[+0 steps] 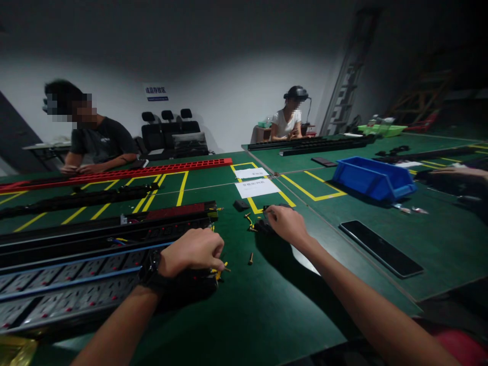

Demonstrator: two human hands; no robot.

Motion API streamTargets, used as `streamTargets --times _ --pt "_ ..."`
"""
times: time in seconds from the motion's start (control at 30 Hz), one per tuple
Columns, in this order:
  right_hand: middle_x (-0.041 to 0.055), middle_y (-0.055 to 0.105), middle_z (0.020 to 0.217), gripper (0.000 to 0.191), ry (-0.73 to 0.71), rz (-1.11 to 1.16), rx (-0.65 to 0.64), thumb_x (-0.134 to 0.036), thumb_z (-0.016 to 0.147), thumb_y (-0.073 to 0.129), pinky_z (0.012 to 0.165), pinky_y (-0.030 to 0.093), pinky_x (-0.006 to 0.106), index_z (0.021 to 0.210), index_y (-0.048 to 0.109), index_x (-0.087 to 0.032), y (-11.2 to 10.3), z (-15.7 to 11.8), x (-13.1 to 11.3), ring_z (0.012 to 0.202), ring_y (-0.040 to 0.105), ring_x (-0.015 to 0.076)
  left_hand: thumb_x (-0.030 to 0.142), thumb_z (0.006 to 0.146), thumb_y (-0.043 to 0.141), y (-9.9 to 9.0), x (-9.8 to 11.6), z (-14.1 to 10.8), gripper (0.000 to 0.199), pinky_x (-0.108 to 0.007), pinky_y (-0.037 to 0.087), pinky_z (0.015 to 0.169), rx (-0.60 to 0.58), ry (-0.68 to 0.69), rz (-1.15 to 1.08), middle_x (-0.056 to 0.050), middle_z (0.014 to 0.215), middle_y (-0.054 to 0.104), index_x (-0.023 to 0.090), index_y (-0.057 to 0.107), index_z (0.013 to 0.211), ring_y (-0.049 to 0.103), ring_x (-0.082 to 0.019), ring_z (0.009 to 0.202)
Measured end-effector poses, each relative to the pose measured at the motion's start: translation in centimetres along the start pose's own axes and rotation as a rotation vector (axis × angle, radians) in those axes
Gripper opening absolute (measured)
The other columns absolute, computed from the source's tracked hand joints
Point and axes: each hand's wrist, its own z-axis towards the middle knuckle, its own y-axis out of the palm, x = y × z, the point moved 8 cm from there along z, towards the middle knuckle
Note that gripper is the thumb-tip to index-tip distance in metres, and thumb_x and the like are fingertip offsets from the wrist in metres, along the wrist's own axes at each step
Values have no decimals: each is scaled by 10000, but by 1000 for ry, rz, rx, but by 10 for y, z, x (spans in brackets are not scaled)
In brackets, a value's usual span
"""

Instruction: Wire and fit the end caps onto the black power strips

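Note:
My left hand (196, 250), with a dark watch at the wrist, is closed at the right end of the socket strips (91, 267). Its fingertips are by a yellow wire end (221, 272); what they pinch is too small to tell. My right hand (284, 222) reaches to small black parts (263, 226) at the middle of the green table, fingers bent together over them. Whatever it grips is hidden. Short yellow-green wires (249, 221) lie just left of it. A small brass-coloured screw-like piece (250, 258) lies between my hands.
A blue bin (371, 179) and a dark phone-like slab (381, 247) are on the right. Paper labels (257, 188) lie ahead. A red rail (179, 166) crosses the far left. Two people (101, 142) sit across; another person's hand (467, 173) is at the right edge.

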Motion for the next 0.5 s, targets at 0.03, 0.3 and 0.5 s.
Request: streamTargets --times 0.03,0.3,0.5 --pt "116 777 1072 328 6 -9 -12 -240 982 487 637 354 326 1136 777 -248 1 0 0 810 661 242 461 848 797 0 -1 1 238 -289 308 592 1 2 -4 -25 832 744 230 756 814 625 -190 724" --pt "121 767 1151 366 31 -26 -65 -242 1003 457 677 402 338 1229 744 -264 2 2 6 898 676 268 412 827 835 6 0 7 241 -294 287 596 -9 6 -80 -9 811 710 211 709 784 592 -171 728" --pt "131 765 1160 367 50 -43 -121 -248 1002 479 677 394 327 1276 723 -245 4 0 4 903 694 260 432 832 829 4 -2 5 253 -297 295 609 -5 6 -65 -9 810 708 214 710 782 583 -168 711"
